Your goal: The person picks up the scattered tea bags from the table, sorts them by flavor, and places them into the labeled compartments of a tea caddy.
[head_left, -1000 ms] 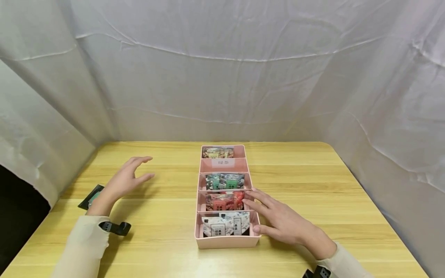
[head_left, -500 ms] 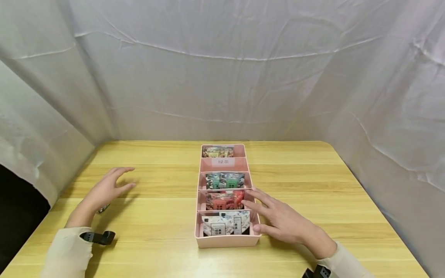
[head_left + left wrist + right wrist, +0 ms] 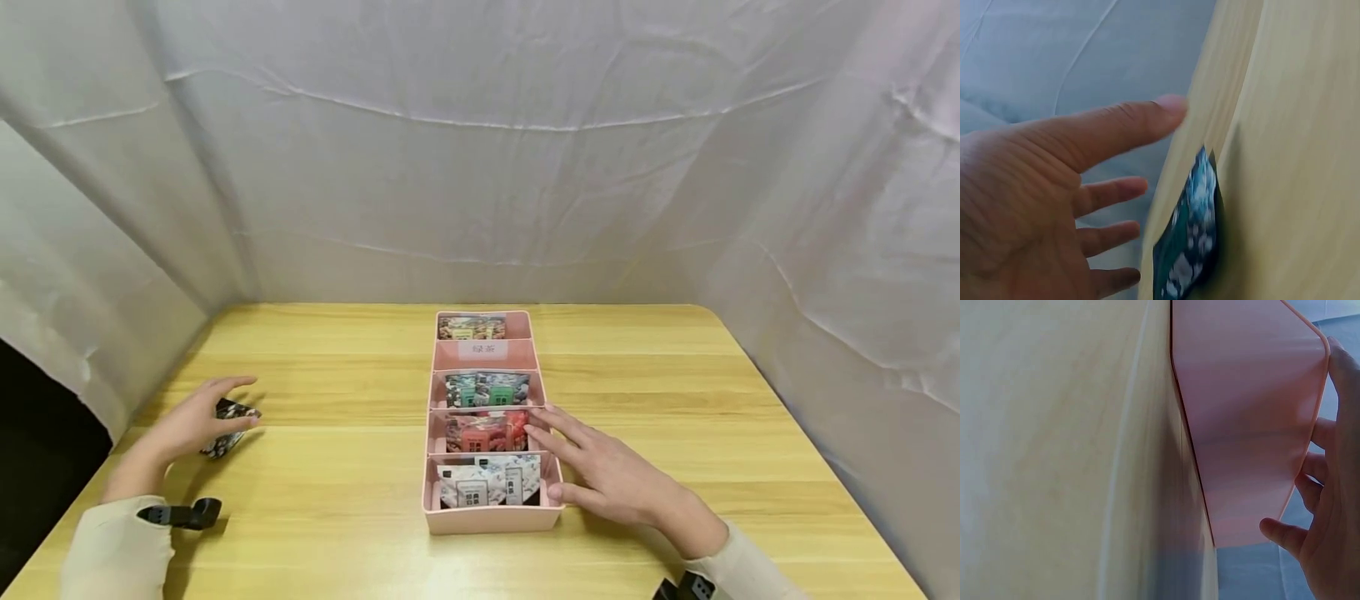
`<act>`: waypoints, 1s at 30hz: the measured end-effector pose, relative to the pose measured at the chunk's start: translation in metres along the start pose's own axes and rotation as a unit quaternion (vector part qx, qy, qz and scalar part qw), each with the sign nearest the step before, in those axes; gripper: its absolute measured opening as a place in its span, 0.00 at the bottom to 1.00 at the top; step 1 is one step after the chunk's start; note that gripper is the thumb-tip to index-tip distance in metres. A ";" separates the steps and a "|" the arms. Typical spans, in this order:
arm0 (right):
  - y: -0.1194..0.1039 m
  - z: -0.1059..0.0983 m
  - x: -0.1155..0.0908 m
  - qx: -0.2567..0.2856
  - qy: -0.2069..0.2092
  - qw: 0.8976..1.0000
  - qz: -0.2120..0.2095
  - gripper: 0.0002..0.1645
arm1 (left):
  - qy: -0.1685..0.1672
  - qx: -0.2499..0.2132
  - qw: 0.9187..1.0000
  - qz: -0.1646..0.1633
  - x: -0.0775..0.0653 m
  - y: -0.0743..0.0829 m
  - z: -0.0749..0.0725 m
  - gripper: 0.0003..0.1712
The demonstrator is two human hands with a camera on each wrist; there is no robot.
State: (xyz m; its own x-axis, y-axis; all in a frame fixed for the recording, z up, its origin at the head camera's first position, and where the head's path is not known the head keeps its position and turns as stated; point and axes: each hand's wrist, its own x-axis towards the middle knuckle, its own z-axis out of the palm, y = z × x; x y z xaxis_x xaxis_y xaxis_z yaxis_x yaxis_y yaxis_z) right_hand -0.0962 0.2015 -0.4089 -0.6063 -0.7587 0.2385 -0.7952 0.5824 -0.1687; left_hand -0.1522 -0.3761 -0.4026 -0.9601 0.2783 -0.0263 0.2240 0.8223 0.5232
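Observation:
At the left, my left hand (image 3: 187,425) is spread, with thumb and index finger apart around a dark green, flower-patterned tea sachet (image 3: 229,427). In the left wrist view the sachet (image 3: 1191,234) stands beyond the fingers, clear of the thumb; whether any finger touches it I cannot tell. My right hand (image 3: 615,479) rests on the right rim of a long pink divided box (image 3: 491,522). Its fingertips lie over the rim, and the thumb touches near the front corner. Seen by the right wrist, the hand (image 3: 1329,506) lies along the box's side wall (image 3: 1247,419).
White sachets (image 3: 472,486) fill the front compartment, with red sachets (image 3: 483,433), green sachets (image 3: 498,389) and yellow-labelled sachets (image 3: 471,327) behind. A paper label (image 3: 483,349) marks one divider. The wooden table (image 3: 337,500) ends at hanging white cloth (image 3: 480,192).
My left hand has moved left and down toward the sachet. More of the sachet's patterned part now shows between thumb and index finger. The right hand has stayed on the box.

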 end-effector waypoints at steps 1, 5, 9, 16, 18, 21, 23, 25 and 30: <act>0.000 0.000 0.000 0.001 0.002 1.000 0.000 0.44 | -0.006 -0.003 1.000 -0.002 -0.001 -0.003 0.000 0.46; 0.000 0.001 -0.001 0.006 -0.002 1.000 0.005 0.44 | -0.021 -0.016 1.000 -0.003 -0.006 -0.013 -0.001 0.47; 0.000 0.001 -0.002 0.007 -0.012 1.000 0.010 0.45 | -0.025 -0.002 1.000 -0.006 -0.009 -0.021 -0.002 0.47; 0.000 -0.001 -0.001 0.010 -0.009 1.000 0.010 0.44 | -0.019 0.020 0.999 -0.020 -0.004 -0.022 0.001 0.50; 0.000 -0.001 -0.001 0.011 -0.012 1.000 0.010 0.44 | -0.015 0.029 0.999 -0.032 -0.002 -0.020 0.003 0.52; 0.001 0.000 -0.001 0.009 -0.016 1.000 0.009 0.44 | -0.004 0.053 0.997 -0.048 0.000 -0.018 0.006 0.53; 0.001 0.000 0.000 0.007 -0.016 1.000 0.006 0.44 | 0.001 0.064 0.997 -0.053 0.001 -0.016 0.008 0.53; 0.001 -0.001 0.000 0.006 -0.015 1.000 0.005 0.44 | 0.003 0.069 0.996 -0.055 0.003 -0.013 0.009 0.52; 0.001 -0.002 0.000 0.008 -0.016 1.000 0.005 0.43 | 0.012 0.072 0.996 -0.051 0.006 -0.007 0.012 0.48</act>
State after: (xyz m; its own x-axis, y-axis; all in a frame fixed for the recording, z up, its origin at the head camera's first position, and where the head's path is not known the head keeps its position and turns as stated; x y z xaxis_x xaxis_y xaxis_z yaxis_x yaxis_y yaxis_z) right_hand -0.0969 0.2028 -0.4075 -0.6132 -0.7625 0.2062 -0.7896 0.5845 -0.1869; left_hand -0.1573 -0.3740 -0.4166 -0.9825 0.1787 -0.0525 0.1444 0.9089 0.3912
